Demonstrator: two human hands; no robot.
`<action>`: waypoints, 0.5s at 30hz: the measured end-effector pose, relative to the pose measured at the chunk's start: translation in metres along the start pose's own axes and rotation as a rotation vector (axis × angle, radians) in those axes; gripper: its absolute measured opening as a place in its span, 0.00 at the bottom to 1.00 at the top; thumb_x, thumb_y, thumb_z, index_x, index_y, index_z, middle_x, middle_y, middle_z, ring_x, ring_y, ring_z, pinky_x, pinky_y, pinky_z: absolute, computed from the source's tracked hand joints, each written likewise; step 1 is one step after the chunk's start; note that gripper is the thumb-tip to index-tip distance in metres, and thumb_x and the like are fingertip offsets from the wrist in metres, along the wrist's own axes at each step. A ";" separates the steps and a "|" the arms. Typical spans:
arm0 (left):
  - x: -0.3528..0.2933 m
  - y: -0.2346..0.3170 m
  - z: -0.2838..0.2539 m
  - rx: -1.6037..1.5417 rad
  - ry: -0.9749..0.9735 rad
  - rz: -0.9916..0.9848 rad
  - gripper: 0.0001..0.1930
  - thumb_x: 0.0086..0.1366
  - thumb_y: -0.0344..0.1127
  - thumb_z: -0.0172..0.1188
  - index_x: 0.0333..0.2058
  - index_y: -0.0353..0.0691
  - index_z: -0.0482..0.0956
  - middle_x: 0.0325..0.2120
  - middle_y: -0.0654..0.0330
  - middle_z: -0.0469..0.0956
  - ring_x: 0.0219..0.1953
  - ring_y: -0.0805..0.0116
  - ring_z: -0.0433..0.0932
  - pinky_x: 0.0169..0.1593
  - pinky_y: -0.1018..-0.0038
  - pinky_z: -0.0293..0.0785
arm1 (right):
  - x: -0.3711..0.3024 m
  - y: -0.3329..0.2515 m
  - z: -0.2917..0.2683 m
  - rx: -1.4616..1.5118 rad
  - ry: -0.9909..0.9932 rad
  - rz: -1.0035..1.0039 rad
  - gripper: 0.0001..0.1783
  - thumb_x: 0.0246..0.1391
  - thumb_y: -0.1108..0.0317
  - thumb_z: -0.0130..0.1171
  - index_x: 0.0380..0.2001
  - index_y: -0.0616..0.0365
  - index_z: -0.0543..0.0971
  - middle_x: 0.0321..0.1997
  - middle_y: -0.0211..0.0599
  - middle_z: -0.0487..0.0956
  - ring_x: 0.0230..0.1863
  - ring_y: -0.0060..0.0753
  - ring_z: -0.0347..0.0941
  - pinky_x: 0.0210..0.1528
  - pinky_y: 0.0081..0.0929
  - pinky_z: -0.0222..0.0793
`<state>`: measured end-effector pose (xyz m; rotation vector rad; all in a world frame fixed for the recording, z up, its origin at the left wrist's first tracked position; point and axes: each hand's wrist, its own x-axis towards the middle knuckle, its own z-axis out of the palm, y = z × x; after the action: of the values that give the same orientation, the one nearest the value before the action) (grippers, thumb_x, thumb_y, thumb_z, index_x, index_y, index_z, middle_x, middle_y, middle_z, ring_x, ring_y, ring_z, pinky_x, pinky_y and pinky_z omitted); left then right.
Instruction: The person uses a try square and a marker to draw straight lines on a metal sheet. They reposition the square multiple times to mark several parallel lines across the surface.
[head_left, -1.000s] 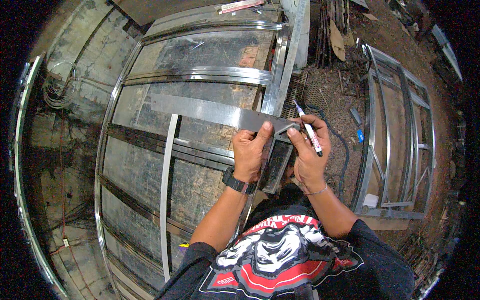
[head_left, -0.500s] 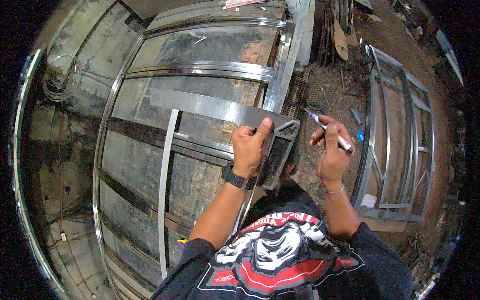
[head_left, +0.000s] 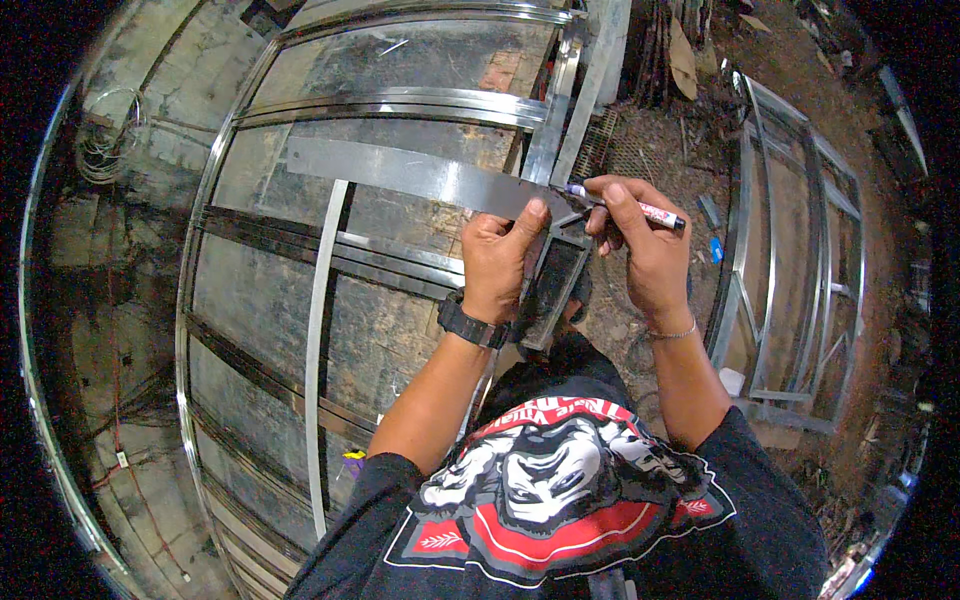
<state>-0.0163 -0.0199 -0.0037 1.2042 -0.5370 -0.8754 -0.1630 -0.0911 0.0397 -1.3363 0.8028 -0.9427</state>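
My left hand [head_left: 495, 260], wearing a black watch, grips a wide grey metal bar [head_left: 410, 170] near its right end, the thumb pressed on top. A dark, long opening with a metal rim [head_left: 583, 265] shows at that end. Between the fingers of my right hand [head_left: 645, 240] is a marker pen [head_left: 640, 208], white with a purple tip end and a black rear end. Its tip points left at the bar's end; whether it touches the metal I cannot tell.
Under the bar lies a large shiny metal frame [head_left: 390, 105] with several crossbars over dark boards. A narrow grey strip [head_left: 322, 350] runs across it toward me. Another metal frame [head_left: 775, 250] is at the right, past dirt ground. Coiled wire [head_left: 108, 150] sits far left.
My right hand has moved left and up, bringing the marker pen to the bar's end and tilting it flatter. My left hand keeps its grip; the whole view has shifted slightly.
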 end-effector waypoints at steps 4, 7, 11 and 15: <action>0.000 0.002 -0.003 0.024 -0.033 -0.025 0.17 0.67 0.44 0.70 0.23 0.40 0.83 0.20 0.72 0.78 0.20 0.83 0.68 0.25 0.80 0.61 | 0.002 0.001 -0.002 -0.035 -0.008 -0.009 0.17 0.69 0.58 0.59 0.44 0.63 0.85 0.27 0.32 0.81 0.28 0.18 0.75 0.28 0.17 0.70; -0.001 0.000 -0.002 0.019 -0.027 -0.021 0.18 0.67 0.45 0.70 0.22 0.40 0.83 0.20 0.72 0.77 0.20 0.83 0.67 0.25 0.80 0.60 | -0.004 -0.002 -0.005 -0.057 0.011 -0.034 0.14 0.67 0.61 0.61 0.42 0.61 0.86 0.27 0.28 0.82 0.28 0.16 0.74 0.29 0.17 0.68; 0.000 0.001 -0.009 0.063 -0.031 0.010 0.19 0.67 0.45 0.71 0.21 0.40 0.82 0.18 0.73 0.75 0.19 0.84 0.66 0.24 0.79 0.59 | -0.015 -0.009 -0.017 -0.168 0.078 -0.019 0.12 0.67 0.64 0.62 0.44 0.61 0.86 0.31 0.31 0.83 0.30 0.17 0.76 0.33 0.17 0.71; 0.000 -0.001 -0.011 0.073 0.000 -0.003 0.20 0.66 0.45 0.71 0.18 0.41 0.80 0.16 0.74 0.74 0.18 0.84 0.64 0.22 0.78 0.57 | -0.025 0.009 -0.015 -0.073 0.247 -0.158 0.19 0.67 0.66 0.62 0.57 0.62 0.78 0.45 0.39 0.84 0.38 0.21 0.79 0.43 0.22 0.77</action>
<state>-0.0084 -0.0138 -0.0084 1.2712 -0.5713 -0.8650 -0.1865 -0.0748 0.0286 -1.3783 0.9358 -1.2306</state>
